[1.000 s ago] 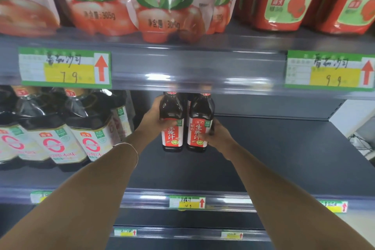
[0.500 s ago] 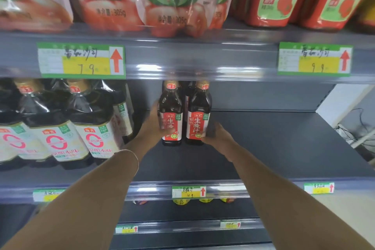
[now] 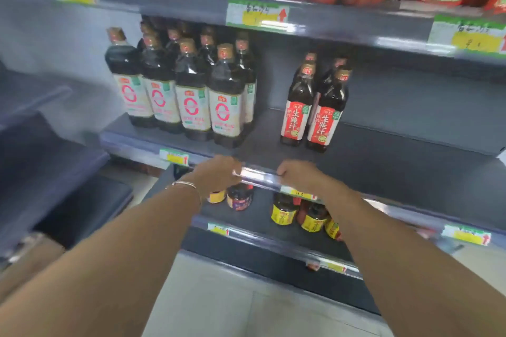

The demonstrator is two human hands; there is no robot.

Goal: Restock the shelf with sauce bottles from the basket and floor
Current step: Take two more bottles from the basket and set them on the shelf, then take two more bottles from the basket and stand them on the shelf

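Red-label sauce bottles (image 3: 324,120) now stand free on the shelf (image 3: 410,150) at 12 o'clock; left grip (image 3: 216,175) and right grip (image 3: 298,175), withdrawn, hang loosely curled and empty, so this pair looks stocked.

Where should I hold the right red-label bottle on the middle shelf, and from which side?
Grip the right red-label bottle round its straight labelled body, below the narrowing shoulder, coming from the front right. It stands upright; its twin stands close on its left and more bottles behind it, while only bare shelf shows to its right.
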